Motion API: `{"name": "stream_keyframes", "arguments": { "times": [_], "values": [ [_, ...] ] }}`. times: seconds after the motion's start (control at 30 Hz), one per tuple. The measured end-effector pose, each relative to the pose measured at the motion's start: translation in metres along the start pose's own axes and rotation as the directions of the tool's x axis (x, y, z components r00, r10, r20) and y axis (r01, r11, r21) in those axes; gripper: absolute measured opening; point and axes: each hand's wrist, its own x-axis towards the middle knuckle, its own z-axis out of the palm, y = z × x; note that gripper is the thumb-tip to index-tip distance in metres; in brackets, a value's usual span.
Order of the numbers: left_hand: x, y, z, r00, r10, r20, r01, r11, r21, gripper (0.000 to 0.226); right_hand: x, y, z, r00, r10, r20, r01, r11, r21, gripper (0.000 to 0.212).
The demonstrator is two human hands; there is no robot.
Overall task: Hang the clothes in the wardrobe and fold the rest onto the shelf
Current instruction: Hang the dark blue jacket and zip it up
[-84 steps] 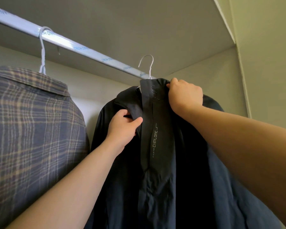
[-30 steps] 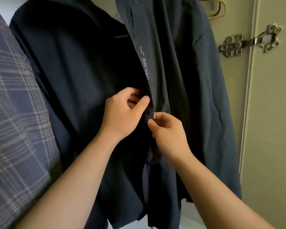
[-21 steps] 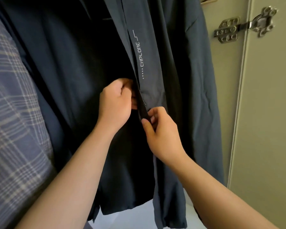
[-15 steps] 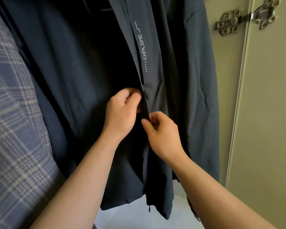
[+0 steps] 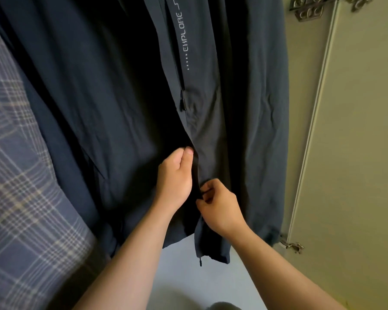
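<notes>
Head view. Dark navy jacket hangs in the wardrobe, "EXPLORE" lettering down its placket, zip pull dangling mid-front. Left hand grips the left front edge, thumb upward. Right hand pinches the right front edge just beside it, lower down. Plaid shirt hangs against the jacket's left side. Wardrobe door with metal hinge at right.

Left hand beside right hand, fingers curled.

Metal hinge, beige door panel
</notes>
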Motion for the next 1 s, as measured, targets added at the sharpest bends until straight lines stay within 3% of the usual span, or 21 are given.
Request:
{"name": "stream_keyframes", "arguments": {
  "times": [0.1, 0.23, 0.37, 0.5, 0.7, 0.77, 0.87, 1.0],
  "values": [
    [-0.01, -0.008, 0.004, 0.998, -0.005, 0.064, 0.003, 1.0, 0.026, 0.039, -0.006, 0.023, 0.009, 0.996, 0.077, 0.038, -0.074, 0.995, -0.073, 0.004],
    [-0.032, -0.031, 0.009, 0.954, -0.045, 0.297, -0.021, 0.976, 0.215, 0.014, -0.013, 0.035, 0.005, 0.999, 0.045, 0.027, -0.043, 0.997, -0.063, 0.009],
    [-0.042, -0.051, 0.019, 0.935, -0.156, 0.318, 0.051, 0.948, 0.315, 0.03, -0.02, 0.046, 0.005, 0.997, 0.078, 0.023, -0.077, 0.995, -0.064, 0.008],
    [-0.036, -0.052, 0.03, 0.932, -0.229, 0.281, 0.202, 0.972, 0.124, 0.03, -0.028, 0.069, 0.014, 0.98, 0.195, 0.04, -0.19, 0.977, -0.096, 0.01],
    [-0.039, -0.051, 0.04, 0.963, -0.192, 0.19, 0.195, 0.981, 0.005, 0.018, -0.041, 0.096, 0.028, 0.937, 0.343, 0.062, -0.337, 0.938, -0.081, 0.014],
    [-0.042, -0.055, 0.04, 0.945, -0.213, 0.247, 0.227, 0.973, -0.033, 0.012, -0.044, 0.097, 0.024, 0.921, 0.383, 0.075, -0.385, 0.923, 0.018, 0.021],
    [-0.05, -0.072, 0.041, 0.889, -0.252, 0.383, 0.212, 0.967, 0.144, 0.02, -0.049, 0.098, 0.017, 0.896, 0.424, 0.127, -0.441, 0.885, 0.152, 0.02],
    [-0.058, -0.087, 0.045, 0.864, -0.314, 0.393, 0.181, 0.923, 0.339, 0.04, -0.055, 0.105, 0.02, 0.857, 0.479, 0.191, -0.515, 0.817, 0.259, 0.01]
  ]
}}
